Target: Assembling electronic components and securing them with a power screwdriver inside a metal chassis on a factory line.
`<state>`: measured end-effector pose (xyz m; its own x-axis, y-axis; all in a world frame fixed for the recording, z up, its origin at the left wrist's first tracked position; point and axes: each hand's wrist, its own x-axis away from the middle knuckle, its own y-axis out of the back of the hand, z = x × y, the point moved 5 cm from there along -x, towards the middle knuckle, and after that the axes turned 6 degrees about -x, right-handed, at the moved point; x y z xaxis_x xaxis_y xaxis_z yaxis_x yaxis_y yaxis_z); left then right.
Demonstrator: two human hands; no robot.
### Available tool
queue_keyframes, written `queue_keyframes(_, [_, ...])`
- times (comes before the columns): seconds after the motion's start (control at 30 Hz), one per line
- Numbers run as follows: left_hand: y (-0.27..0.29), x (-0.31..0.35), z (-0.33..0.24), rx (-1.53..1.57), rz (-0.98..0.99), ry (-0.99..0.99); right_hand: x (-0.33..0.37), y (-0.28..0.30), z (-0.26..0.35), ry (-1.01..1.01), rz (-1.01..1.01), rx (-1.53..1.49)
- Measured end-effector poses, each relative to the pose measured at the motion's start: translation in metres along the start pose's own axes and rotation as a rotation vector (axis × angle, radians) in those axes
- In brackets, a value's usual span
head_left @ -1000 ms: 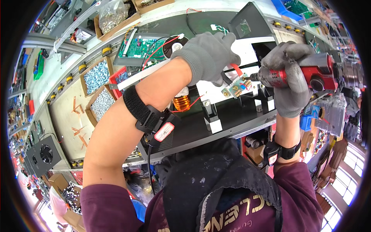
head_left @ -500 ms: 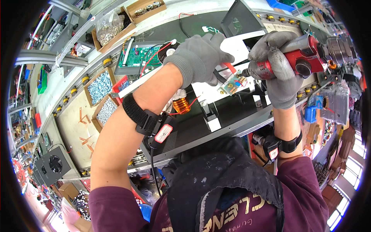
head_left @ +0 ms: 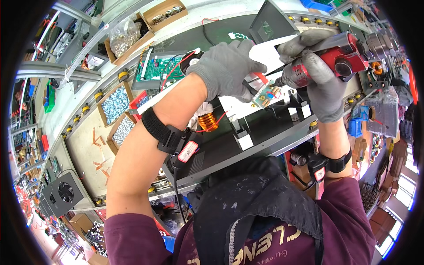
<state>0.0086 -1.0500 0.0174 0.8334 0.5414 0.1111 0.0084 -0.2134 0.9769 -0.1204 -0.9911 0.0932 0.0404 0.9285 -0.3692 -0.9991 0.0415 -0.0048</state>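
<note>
The black case [head_left: 223, 145] holds a copper coil [head_left: 207, 122], cardboard boxes [head_left: 171, 21] metal parts [head_left: 166, 14].

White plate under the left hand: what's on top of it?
A green circuit board shows over the white plate, near the red power tool. The left hand hides part; anything beneath cannot be seen.

Driver [head_left: 338, 55] in right grip [head_left: 326, 90], small circuit board [head_left: 266, 98]
</note>
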Motion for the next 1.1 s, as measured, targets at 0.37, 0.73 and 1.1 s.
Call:
queue_keyframes(0.37, [-0.002,0.002,0.001,-0.007,-0.094,-0.030,0.028,-0.004,0.001,-0.097,0.000,-0.102])
queue_keyframes(0.73, [0.001,0.004,-0.001,0.003,-0.083,-0.041,0.022,-0.015,0.001,-0.022,-0.211,-0.058])
queue_keyframes(1.1, [0.008,0.006,-0.006,-0.022,-0.085,-0.041,0.012,-0.019,0.003,-0.053,-0.021,-0.101])
